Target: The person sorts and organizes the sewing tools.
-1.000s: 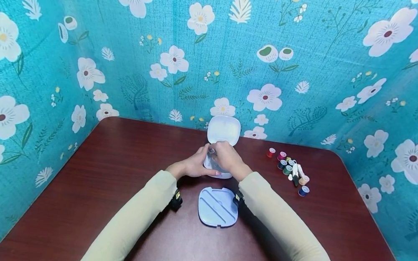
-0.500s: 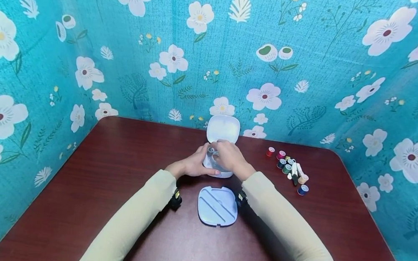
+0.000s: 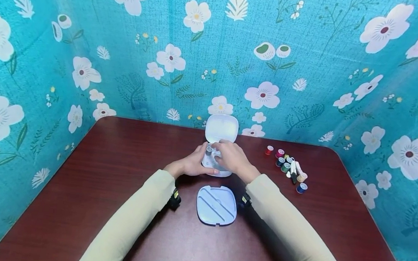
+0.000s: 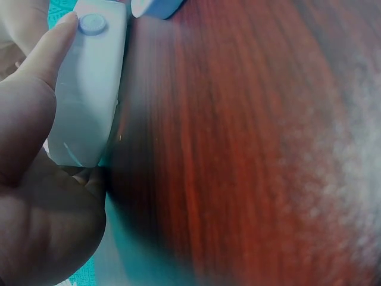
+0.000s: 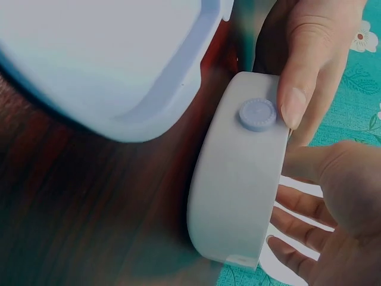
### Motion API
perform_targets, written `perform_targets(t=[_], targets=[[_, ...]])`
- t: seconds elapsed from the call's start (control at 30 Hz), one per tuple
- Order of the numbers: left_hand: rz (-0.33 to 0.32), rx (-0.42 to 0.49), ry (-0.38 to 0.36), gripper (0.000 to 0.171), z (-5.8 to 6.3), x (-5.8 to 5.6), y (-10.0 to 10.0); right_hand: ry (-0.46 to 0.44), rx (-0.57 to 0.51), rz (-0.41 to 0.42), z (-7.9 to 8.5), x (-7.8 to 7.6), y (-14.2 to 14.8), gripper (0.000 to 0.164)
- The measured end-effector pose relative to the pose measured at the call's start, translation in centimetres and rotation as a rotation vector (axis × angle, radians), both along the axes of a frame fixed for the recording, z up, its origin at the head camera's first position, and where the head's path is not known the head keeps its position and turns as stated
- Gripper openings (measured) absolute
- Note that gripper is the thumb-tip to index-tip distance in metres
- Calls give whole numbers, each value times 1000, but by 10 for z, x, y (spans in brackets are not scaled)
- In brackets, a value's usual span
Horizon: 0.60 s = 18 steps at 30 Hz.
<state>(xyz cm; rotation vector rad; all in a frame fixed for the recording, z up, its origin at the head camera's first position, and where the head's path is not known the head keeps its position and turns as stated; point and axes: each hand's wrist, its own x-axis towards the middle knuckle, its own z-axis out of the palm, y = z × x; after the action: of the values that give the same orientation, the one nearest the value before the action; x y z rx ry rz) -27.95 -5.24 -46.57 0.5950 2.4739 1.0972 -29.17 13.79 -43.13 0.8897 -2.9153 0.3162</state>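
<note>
A white sewing-kit case (image 3: 223, 174) stands at the table's far side, its lid (image 3: 222, 127) raised against the wall cloth. My left hand (image 3: 189, 163) grips the case's left side, with the thumb along the front face near the round button (image 4: 93, 24). My right hand (image 3: 233, 157) is over the case's open inside, fingers slightly bent and spread; nothing shows between them. In the right wrist view, its fingertips (image 5: 297, 226) reach past the case's rim. A grey spool of thread (image 3: 209, 150) stands upright in the back left of the case. Part of the inside is hidden by my right hand.
A pale blue tray (image 3: 217, 205) with slanted ridges lies in front of the case. To the right are several thread spools (image 3: 285, 167), with a red one (image 3: 269, 150) and a blue one (image 3: 301, 188) apart, among small white and black tools (image 3: 293, 172).
My right hand has drawn a little to the right and off the grey spool, which now shows more fully in the case. The left hand keeps its grip on the case.
</note>
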Motion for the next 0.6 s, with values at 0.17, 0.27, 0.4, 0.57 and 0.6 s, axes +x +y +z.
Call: perform_targets(t=[0.17, 0.27, 0.4, 0.57, 0.6], targets=[[6, 22, 4, 124, 0, -1, 0, 14, 0, -22, 2, 3, 5, 38], [6, 31, 10, 124, -1, -1, 0, 16, -19, -27, 3, 5, 8, 36], [7, 39, 19, 125, -2, -2, 0, 18, -35, -38, 4, 8, 13, 35], [7, 53, 33, 123, -5, -2, 1, 16, -38, -59, 3, 12, 20, 35], [6, 58, 36, 122, -5, -2, 1, 14, -40, -63, 2, 12, 22, 35]])
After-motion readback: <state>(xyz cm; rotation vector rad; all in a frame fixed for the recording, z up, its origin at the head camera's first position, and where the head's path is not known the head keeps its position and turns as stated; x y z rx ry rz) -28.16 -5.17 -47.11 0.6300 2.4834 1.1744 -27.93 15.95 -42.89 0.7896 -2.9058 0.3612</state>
